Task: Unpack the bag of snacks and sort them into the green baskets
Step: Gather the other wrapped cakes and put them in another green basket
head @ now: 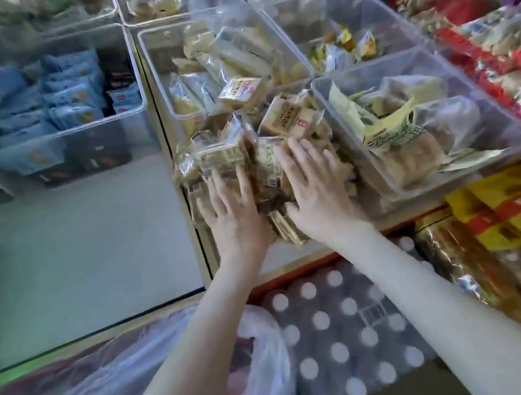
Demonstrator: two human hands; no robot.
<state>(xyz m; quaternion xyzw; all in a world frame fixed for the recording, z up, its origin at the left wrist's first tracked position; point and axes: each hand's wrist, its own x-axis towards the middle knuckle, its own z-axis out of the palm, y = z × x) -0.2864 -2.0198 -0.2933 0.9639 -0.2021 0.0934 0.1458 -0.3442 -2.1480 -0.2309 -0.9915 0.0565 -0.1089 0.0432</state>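
Snack packets [283,118], tan and clear-wrapped, under left hand [233,210] and right hand [318,188], fingers [295,156] released.

A small shop, by the look of it: clear plastic bins [365,66] stand in rows on a counter [88,255], each holding one kind of wrapped snacks [283,120] (blue packets [66,92] fill one), above a shrink-wrapped pack of bottles [338,333] and stacked yellow bags [516,215].
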